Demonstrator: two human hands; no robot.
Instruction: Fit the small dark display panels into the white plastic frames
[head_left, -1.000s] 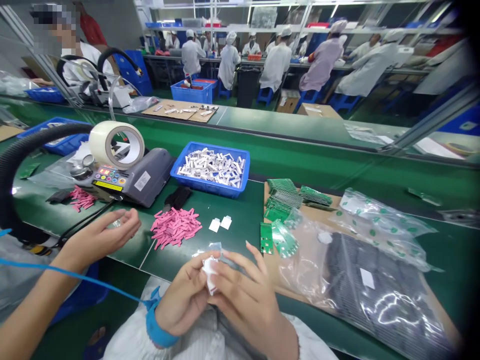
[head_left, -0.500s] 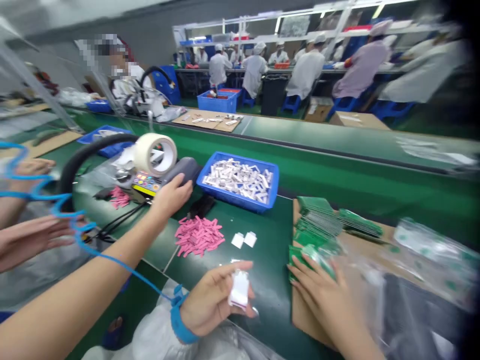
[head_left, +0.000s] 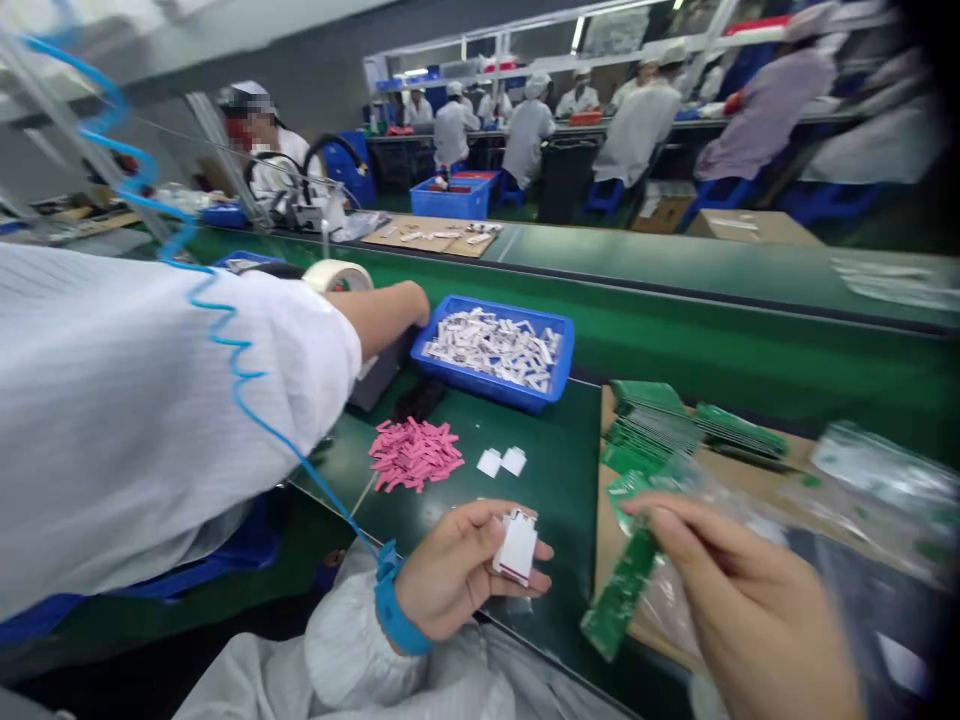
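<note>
1 co-worker sleeve [head_left: 150,420] blocks left; L hand [head_left: 457,570]: white pc [head_left: 517,547], R hand [head_left: 750,600]: PCB [head_left: 619,590].

Your head camera faces forward and down, close above your left hand [head_left: 454,570], right hand [head_left: 750,600] and the bench [head_left: 555,470].

The person's left hand [head_left: 457,570] hangs just above the near edge of the green tabletop [head_left: 559,480], palm turned up and inward, with the thumb and fingers closed together on what it holds. A blue wrist strap [head_left: 397,612] circles the left wrist, just past a loose white sleeve cuff [head_left: 352,650]. The right hand [head_left: 750,600] is well apart toward the lower right of the view, blurred, its forearm running out past the bottom edge and its fingers [head_left: 675,520] pinched forward in a firm grip.
</note>
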